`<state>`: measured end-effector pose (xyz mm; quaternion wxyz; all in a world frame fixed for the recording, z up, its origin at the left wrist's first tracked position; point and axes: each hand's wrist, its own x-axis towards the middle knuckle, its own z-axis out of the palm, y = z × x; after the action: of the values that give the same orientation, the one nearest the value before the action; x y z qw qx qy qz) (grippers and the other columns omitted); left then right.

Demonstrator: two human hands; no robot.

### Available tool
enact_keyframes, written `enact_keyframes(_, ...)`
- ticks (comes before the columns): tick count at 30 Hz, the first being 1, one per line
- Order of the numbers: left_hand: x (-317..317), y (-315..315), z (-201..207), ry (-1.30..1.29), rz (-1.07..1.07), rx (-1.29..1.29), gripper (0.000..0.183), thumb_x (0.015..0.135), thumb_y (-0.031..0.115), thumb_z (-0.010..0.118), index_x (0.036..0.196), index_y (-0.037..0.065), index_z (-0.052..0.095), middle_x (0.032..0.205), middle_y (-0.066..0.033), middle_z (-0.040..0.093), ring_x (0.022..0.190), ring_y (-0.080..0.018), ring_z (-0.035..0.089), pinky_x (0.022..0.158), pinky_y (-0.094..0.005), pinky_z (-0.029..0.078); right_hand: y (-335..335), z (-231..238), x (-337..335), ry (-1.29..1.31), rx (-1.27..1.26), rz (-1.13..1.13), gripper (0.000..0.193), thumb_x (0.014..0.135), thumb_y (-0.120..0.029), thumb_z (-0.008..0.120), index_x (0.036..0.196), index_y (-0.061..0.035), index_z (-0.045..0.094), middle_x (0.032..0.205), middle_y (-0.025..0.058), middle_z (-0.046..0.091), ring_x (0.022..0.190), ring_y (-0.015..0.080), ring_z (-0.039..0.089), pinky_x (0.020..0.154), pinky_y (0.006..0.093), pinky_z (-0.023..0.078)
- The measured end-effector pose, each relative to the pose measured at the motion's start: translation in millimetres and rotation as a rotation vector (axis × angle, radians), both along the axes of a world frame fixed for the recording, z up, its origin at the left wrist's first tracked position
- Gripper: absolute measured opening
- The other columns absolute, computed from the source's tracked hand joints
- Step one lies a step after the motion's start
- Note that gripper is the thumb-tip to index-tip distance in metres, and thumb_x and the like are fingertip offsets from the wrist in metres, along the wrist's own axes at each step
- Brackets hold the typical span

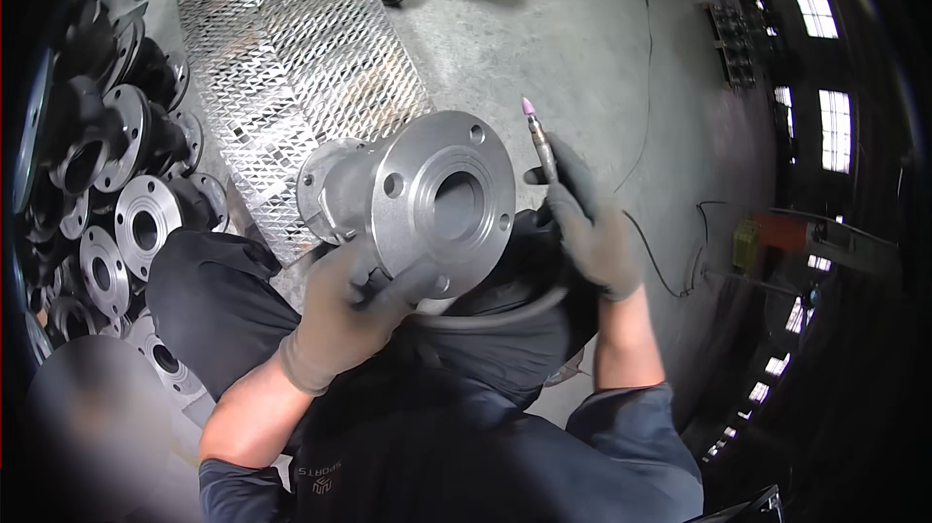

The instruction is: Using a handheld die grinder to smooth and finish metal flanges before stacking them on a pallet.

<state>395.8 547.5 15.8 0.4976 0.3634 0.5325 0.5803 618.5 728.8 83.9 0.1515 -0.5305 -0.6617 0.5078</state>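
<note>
One fitting [413, 205], lower rim [470, 281] apparently tight in left fingers [412, 286]; tool [542, 145] in right fingers [569, 207].

A smooth grey concrete floor [573, 48] spreads across the upper middle and right, with a thin dark cable [649, 67] trailing over it and a broad silvery metal plate with a raised triangular pattern [301, 67] glinting at the upper left. Along the right rim a dark, shadowy wall [883, 149] curves with the lens, broken by tall white-lit paned windows [835, 130] and, lower down, a row of small bright openings [759, 392].
</note>
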Motion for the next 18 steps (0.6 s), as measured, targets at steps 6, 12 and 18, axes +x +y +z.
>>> enact_keyframes(6, 1.0, 6.3, 19.8, 0.080, -0.149, -0.095, 0.025, 0.104, 0.018, 0.078, 0.120, -0.001, 0.076, 0.097, -0.0020, 0.080, 0.081, -0.0057, 0.067, 0.072, -0.0251, 0.053, 26.9, 112.5, -13.8, -0.543, 0.516, 0.892, 0.047, 0.097, -0.006, 0.063, 0.144, -0.0030, 0.066, 0.105, 0.0217, 0.074, 0.090, 0.0387, 0.074, 0.081, 0.0454, 0.060)
enact_keyframes(12, 13.9, 4.7, 11.4, 0.034, -0.177, -0.118, 0.022, 0.103, 0.015, 0.075, 0.116, -0.003, 0.075, 0.094, -0.0026, 0.079, 0.083, -0.0069, 0.068, 0.077, -0.0258, 0.054, 12.6, 98.8, -70.8, -0.783, 0.431, 1.382, 0.015, 0.093, -0.012, 0.069, 0.101, -0.0039, 0.079, 0.093, 0.0174, 0.077, 0.085, 0.0387, 0.077, 0.071, 0.0458, 0.062)
enact_keyframes(18, 16.2, -0.4, 6.9, 0.057, -0.142, -0.145, 0.020, 0.104, 0.013, 0.074, 0.115, -0.004, 0.074, 0.095, -0.0037, 0.079, 0.087, -0.0086, 0.071, 0.080, -0.0269, 0.055, 11.1, 95.2, -96.0, -0.778, 0.293, 1.417, 0.014, 0.090, -0.013, 0.071, 0.088, -0.0025, 0.080, 0.088, 0.0196, 0.079, 0.086, 0.0379, 0.079, 0.071, 0.0458, 0.064)
